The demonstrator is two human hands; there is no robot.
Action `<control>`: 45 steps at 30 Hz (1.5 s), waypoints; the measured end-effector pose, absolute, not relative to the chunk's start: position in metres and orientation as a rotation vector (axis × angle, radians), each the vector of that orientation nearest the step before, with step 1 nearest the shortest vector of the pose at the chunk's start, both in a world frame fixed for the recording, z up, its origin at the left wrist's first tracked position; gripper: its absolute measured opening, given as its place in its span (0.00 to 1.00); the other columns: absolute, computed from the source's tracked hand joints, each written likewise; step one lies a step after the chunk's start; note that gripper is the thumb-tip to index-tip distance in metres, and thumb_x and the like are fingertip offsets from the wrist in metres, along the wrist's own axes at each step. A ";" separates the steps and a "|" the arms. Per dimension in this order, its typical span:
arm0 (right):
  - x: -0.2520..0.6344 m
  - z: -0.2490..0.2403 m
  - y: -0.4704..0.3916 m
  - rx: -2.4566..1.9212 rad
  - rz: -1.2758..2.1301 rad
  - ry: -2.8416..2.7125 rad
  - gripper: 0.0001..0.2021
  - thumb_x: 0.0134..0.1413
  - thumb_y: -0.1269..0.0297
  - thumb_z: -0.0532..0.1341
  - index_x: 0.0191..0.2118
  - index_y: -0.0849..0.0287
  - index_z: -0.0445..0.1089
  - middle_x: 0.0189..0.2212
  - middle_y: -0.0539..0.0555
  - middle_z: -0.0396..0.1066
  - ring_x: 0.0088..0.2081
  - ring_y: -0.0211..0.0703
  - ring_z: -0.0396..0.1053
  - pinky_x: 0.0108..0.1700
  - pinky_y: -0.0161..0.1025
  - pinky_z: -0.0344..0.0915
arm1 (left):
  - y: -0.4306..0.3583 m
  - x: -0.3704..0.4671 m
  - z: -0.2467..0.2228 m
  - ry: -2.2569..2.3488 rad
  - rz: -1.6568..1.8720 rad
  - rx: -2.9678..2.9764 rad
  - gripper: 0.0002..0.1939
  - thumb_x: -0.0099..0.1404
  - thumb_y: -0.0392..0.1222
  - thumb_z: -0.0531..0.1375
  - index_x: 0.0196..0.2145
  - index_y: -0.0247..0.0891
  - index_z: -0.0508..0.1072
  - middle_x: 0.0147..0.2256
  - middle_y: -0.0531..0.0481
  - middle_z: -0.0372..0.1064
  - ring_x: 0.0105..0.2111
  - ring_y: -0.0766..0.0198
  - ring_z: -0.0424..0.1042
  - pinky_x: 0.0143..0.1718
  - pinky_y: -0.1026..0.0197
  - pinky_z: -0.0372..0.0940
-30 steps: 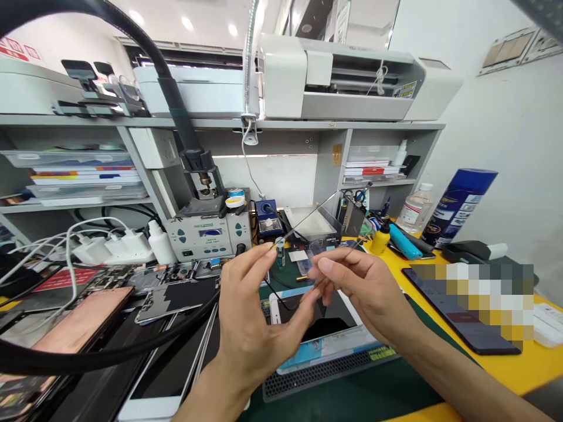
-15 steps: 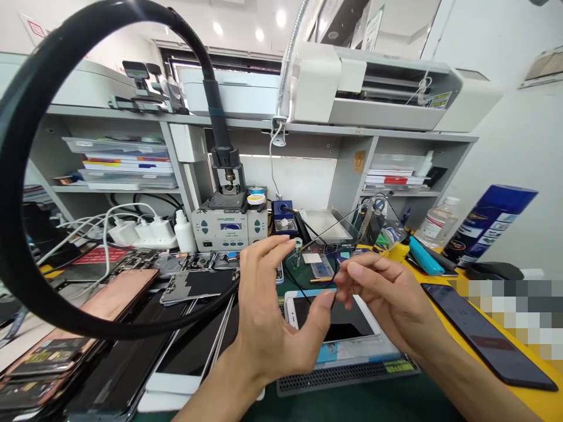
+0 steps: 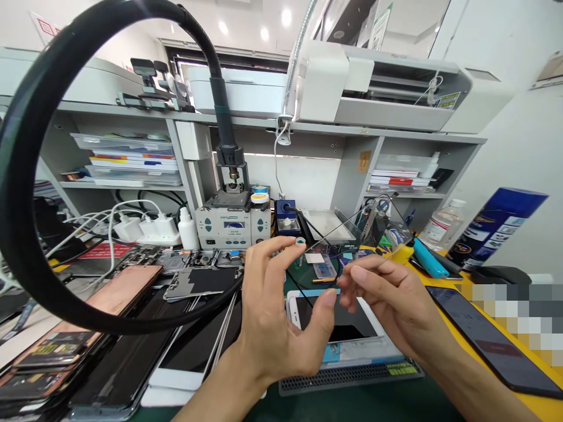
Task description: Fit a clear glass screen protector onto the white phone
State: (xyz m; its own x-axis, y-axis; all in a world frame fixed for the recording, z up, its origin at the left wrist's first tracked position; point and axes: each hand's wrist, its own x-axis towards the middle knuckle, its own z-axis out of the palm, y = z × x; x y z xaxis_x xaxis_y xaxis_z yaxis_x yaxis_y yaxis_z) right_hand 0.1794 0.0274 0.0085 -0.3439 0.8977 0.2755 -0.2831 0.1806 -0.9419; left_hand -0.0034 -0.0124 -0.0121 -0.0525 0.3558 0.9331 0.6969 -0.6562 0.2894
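Note:
My left hand (image 3: 275, 316) is raised in a C shape, thumb and fingers wide apart, with nothing visible between them. Its index fingertip overlaps a small green-and-white cylinder (image 3: 299, 253); whether they touch I cannot tell. My right hand (image 3: 387, 293) hovers beside it with thumb and index finger pinched together; anything held there is too small or hidden to name. Below both hands lies a white-framed device with a black screen (image 3: 352, 325), partly covered by my fingers. A dark perforated mat (image 3: 347, 378) shows beneath it.
A thick black hose (image 3: 11, 193) loops across the left side, near stacked phone parts (image 3: 127, 293). Behind stands a grey rework station (image 3: 233, 225). To the right are a black phone (image 3: 488, 346), a clear bottle (image 3: 442, 225) and a blue spray can (image 3: 497, 228).
The view has shifted slightly, so the background sits a little further right. Both hands keep nearly the same pose.

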 end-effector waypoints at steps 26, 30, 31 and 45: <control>0.179 -0.002 0.026 -0.732 1.325 -1.608 0.13 0.57 0.55 0.69 0.33 0.61 0.77 0.23 0.54 0.76 0.25 0.40 0.73 0.29 0.36 0.69 | -0.010 -0.005 -0.015 -1.144 -1.682 -1.948 0.21 0.60 0.37 0.63 0.51 0.36 0.68 0.51 0.35 0.65 0.53 0.45 0.66 0.52 0.41 0.65; 0.176 0.002 0.022 -0.748 1.331 -1.643 0.14 0.55 0.54 0.69 0.31 0.62 0.76 0.25 0.54 0.76 0.25 0.39 0.72 0.28 0.35 0.69 | -0.011 -0.004 -0.015 -1.150 -1.656 -1.974 0.22 0.61 0.38 0.63 0.52 0.34 0.67 0.52 0.34 0.64 0.54 0.45 0.66 0.53 0.41 0.65; 0.175 0.003 0.021 -0.755 1.335 -1.659 0.14 0.55 0.54 0.69 0.31 0.62 0.76 0.25 0.54 0.76 0.25 0.39 0.72 0.28 0.35 0.69 | -0.011 -0.004 -0.015 -1.155 -1.652 -1.984 0.22 0.61 0.38 0.63 0.53 0.34 0.67 0.53 0.34 0.64 0.54 0.45 0.66 0.54 0.41 0.65; 0.176 0.004 0.016 -0.794 1.377 -1.802 0.15 0.59 0.53 0.67 0.29 0.61 0.72 0.23 0.51 0.72 0.26 0.37 0.69 0.31 0.34 0.67 | -0.015 -0.001 -0.013 -1.240 -1.630 -2.104 0.30 0.62 0.42 0.62 0.61 0.36 0.62 0.60 0.33 0.59 0.61 0.43 0.61 0.61 0.39 0.61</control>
